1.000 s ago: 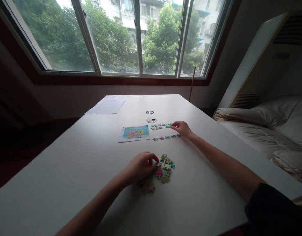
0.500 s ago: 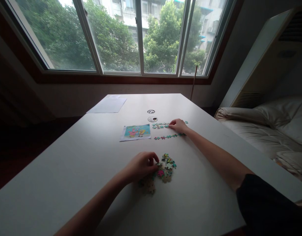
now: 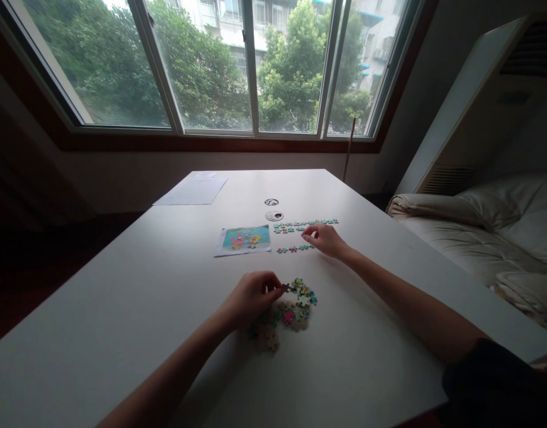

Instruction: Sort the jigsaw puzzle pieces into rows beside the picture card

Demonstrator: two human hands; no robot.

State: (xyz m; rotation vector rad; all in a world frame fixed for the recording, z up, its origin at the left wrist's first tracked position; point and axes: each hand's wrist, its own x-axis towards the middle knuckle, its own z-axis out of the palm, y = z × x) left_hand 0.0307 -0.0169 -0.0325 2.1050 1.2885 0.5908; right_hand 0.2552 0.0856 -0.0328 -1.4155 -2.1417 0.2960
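My left hand pinches a jigsaw piece, its brown back showing, between thumb and fingertips. The piece is at the upper left of a loose heap of jigsaw pieces, some colour side up, others brown side up. Part of the heap lies behind and below that hand. My right hand hovers with loosely bent, slightly parted fingers and no piece visible in it. It is between an upper double row of puzzle pieces and a lower row, whose right end it covers.
A picture sheet with cartoon figures lies left of the rows. Two round items sit beyond them on the white table. Papers lie at the far left corner. A pale sofa stands to the right.
My right hand has drawn back slightly from the upper rows toward me, leaving a piece in the second row. My left hand has raised a piece from the heap's edge.
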